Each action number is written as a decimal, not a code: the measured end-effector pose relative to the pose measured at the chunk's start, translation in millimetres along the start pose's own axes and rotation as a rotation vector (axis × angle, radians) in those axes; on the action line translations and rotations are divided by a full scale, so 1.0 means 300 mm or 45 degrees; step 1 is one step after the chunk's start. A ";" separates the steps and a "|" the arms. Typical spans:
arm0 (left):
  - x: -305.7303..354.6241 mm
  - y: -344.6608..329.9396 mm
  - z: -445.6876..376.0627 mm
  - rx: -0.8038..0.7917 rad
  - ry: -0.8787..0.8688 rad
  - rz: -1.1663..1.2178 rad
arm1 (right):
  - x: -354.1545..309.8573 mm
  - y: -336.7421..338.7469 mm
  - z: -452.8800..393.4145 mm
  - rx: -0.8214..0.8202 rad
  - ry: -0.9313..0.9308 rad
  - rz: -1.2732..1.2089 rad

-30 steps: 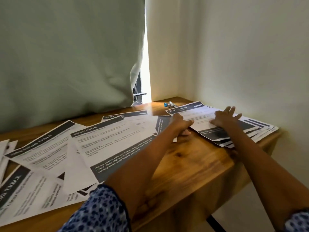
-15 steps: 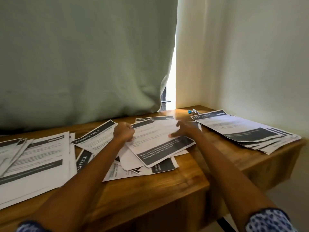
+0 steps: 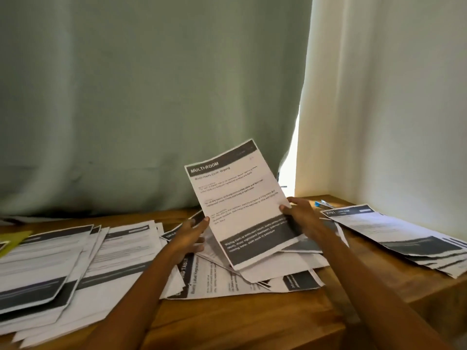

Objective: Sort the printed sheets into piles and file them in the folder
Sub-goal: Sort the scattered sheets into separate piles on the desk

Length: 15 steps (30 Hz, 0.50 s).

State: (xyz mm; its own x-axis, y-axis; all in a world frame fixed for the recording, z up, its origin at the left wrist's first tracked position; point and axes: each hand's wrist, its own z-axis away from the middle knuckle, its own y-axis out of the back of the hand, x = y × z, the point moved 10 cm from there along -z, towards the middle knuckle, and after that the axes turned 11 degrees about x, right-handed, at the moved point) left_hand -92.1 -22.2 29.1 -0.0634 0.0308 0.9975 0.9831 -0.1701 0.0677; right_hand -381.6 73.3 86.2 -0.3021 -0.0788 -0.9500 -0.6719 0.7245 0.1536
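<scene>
- The right hand (image 3: 300, 218) pinches the right edge of a sheet (image 3: 242, 205) headed MULTI-ROOM, thumb on its face, and tips it up over the middle of the worktop (image 3: 290, 322).
- The left hand (image 3: 188, 242) sits at the sheet's 8 o'clock with a fingertip on its edge; whether it grips the sheet or the papers under it, I cannot tell.
- The sheet's bottom edge rests on the loose heap (image 3: 227, 276) below, so pulling it sideways could drag those pages out of order.
- A one-edge hold lets thin paper flop; a quick swing might crease it or drop it on the wrong pile.
- A pile at 3 o'clock (image 3: 404, 236) overhangs the worktop's far right edge, I think; a knock from the right forearm could send it off.
- Piles at 9 o'clock (image 3: 63, 269) are fanned and overlapping, easy to mix.
- I see no folder for certain; a yellow-green corner (image 3: 12, 241) shows at far left.
- The worktop is varnished wood, in a corner: green curtain (image 3: 151, 97) behind, pale wall (image 3: 391, 97) at 2 o'clock, daylight in the gap between them.
</scene>
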 end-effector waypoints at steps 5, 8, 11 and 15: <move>0.074 0.172 -0.004 0.197 -0.184 0.178 | 0.032 -0.216 0.052 -0.177 -0.147 -0.141; 0.088 0.283 -0.003 0.342 -0.269 0.094 | 0.020 -0.341 0.067 -0.201 -0.186 -0.248; 0.068 0.340 -0.008 0.388 -0.329 0.035 | -0.005 -0.441 0.085 -0.212 -0.152 -0.296; 0.014 0.400 -0.036 0.466 -0.299 0.002 | -0.003 -0.509 0.118 -0.215 -0.092 -0.257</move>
State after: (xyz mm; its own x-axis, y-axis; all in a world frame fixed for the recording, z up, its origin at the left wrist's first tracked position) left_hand 23.7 -53.3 41.6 -0.0625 0.2616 0.9631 0.9820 0.1884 0.0126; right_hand -254.9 -13.1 54.0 -0.1058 -0.1565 -0.9820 -0.8186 0.5743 -0.0034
